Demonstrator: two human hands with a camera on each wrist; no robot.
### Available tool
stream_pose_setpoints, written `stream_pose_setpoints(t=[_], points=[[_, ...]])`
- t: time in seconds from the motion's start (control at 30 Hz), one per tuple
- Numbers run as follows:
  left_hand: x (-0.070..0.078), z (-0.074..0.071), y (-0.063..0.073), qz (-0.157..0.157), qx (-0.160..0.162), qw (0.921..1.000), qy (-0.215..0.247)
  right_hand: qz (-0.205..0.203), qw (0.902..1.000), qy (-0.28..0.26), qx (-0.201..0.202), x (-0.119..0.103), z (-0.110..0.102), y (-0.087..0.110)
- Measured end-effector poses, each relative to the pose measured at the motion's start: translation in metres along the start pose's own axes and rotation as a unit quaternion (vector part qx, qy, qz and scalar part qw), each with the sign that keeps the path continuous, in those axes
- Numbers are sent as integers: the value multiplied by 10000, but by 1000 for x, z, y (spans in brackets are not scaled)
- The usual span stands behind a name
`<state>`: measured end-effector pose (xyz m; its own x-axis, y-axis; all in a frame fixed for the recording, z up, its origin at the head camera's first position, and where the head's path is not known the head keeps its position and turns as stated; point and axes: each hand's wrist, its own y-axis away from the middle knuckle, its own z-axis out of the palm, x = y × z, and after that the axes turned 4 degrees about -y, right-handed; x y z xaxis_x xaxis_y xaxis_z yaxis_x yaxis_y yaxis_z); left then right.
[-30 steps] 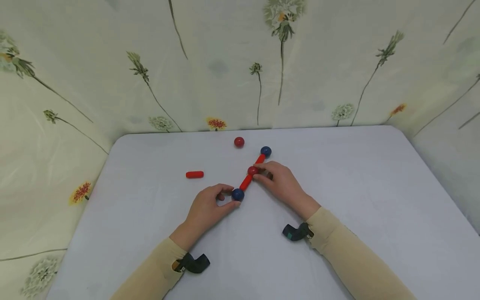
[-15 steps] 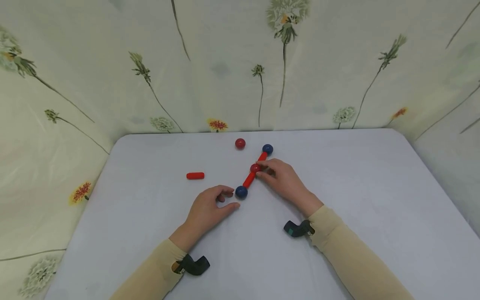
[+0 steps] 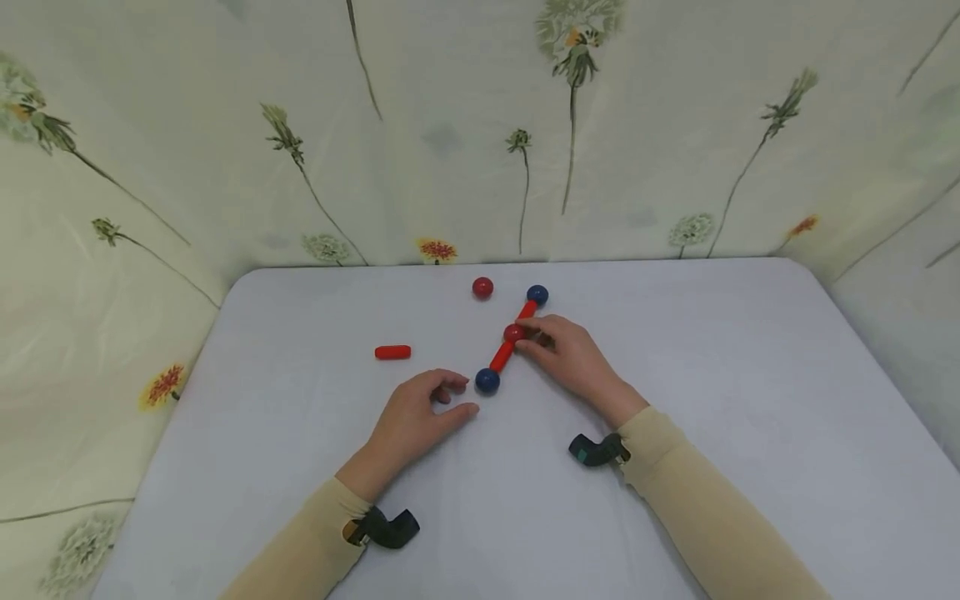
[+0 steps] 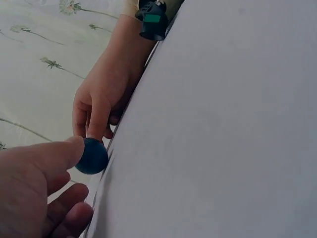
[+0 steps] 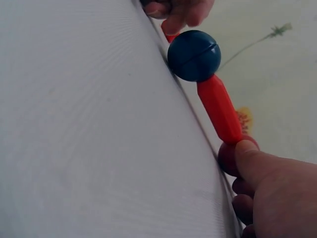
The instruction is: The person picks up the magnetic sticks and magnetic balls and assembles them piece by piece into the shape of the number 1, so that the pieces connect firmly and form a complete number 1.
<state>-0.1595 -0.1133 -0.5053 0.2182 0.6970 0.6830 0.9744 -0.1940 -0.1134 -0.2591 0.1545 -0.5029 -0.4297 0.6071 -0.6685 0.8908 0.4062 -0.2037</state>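
Observation:
A joined chain of balls and red rods [image 3: 502, 357] lies slantwise on the white table, a red ball [image 3: 513, 333] at its middle. My right hand [image 3: 573, 357] pinches that red ball between thumb and fingers. One blue ball [image 3: 487, 382] ends the chain on the near side, another blue ball [image 3: 537, 295] on the far side. Beside the near blue ball my left hand [image 3: 416, 412] holds nothing, thumb and fingers spread apart with a small gap to the ball. The right wrist view shows the near blue ball [image 5: 194, 55] with a rod [image 5: 219, 109] fixed into it.
A loose red rod [image 3: 393, 352] lies to the left of the chain. Near the table's back edge sits a loose red ball [image 3: 483, 288]. Behind the table [image 3: 675, 350] hangs a flower-printed cloth [image 3: 450, 183].
My left hand has let go of the near blue ball. The right hand has shifted the chain slightly away and to the right, off the left fingers.

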Motion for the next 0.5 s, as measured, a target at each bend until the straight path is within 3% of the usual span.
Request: stream_pose_setpoints(t=[0.13, 0.33, 0.5], points=[[-4, -13, -6, -143, 28, 9994, 304, -59, 10000, -40, 50, 2, 0, 1], [-15, -42, -13, -160, 464, 9976, 484, -148, 9998, -61, 84, 6, 1, 0], [-29, -55, -17, -179, 780, 9953, 539, -128, 9999, -40, 58, 9, 3, 0]])
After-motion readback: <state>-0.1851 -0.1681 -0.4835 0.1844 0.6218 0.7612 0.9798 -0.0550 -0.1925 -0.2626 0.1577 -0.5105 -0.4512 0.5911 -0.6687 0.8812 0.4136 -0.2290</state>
